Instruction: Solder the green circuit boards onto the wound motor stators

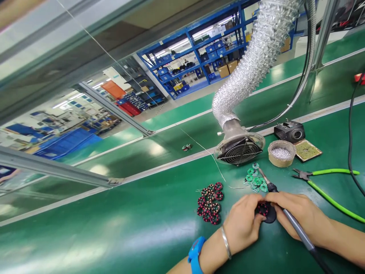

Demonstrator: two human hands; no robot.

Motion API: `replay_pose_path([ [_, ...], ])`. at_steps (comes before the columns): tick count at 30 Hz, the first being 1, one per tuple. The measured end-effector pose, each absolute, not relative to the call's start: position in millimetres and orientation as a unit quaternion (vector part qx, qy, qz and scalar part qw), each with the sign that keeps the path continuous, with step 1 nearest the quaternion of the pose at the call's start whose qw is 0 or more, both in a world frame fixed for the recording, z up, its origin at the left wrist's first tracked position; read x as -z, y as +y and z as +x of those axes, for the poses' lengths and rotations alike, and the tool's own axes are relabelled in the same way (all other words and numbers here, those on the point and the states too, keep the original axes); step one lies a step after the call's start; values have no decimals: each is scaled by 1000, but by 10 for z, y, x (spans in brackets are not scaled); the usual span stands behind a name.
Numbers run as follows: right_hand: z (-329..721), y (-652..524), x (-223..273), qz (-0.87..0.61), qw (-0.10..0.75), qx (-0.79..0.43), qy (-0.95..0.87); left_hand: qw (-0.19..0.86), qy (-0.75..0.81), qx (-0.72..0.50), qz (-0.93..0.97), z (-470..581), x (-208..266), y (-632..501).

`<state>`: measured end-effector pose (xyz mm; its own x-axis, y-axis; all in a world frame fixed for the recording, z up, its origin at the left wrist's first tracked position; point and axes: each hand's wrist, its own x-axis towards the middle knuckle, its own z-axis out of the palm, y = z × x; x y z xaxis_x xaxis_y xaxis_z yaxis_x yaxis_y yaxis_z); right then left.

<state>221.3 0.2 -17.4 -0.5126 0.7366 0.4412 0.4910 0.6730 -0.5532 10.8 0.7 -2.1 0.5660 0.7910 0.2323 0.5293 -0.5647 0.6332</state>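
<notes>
My left hand, with a blue watch and a silver bangle on the wrist, has its thumb and fingers pinched around a small black and pink ring-shaped motor stator. The stator sits at a round black disc. My right hand grips a soldering iron, its tip pointing up and away toward a cluster of green ring-shaped circuit boards. Fingers of that hand also reach the disc's edge. Left of my hands lies a group of similar stators.
A fume extractor hood hangs behind the boards. Solder wire trails down nearby. To the right are green-handled cutters, a round tub, a sponge, a black box and a black cable.
</notes>
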Motion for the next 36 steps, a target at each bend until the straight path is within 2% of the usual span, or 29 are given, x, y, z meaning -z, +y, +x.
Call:
replay_pose_path([
  [6, 2205, -4, 145, -364, 336, -195, -846, 257, 378, -320, 830, 167, 134, -25],
  [13, 2208, -9, 149, -374, 337, -204, -840, 279, 321, -339, 839, 140, 125, 30],
  [18, 2191, -32, 74, -362, 359, -199, -837, 210, 286, -312, 881, 55, 87, 58],
  [22, 2146, -56, 68, -330, 393, -178, -840, 184, 282, -360, 870, -29, 30, 10],
  [27, 2108, -83, 159, -296, 361, -152, -871, 224, 338, -386, 829, -78, -27, -23],
  [33, 2144, -39, 46, -307, 406, -332, -794, 271, 369, -320, 829, 48, 104, 1],
  [36, 2208, 80, 45, -358, 424, -266, -788, 287, 374, -320, 822, 91, 140, 43],
])
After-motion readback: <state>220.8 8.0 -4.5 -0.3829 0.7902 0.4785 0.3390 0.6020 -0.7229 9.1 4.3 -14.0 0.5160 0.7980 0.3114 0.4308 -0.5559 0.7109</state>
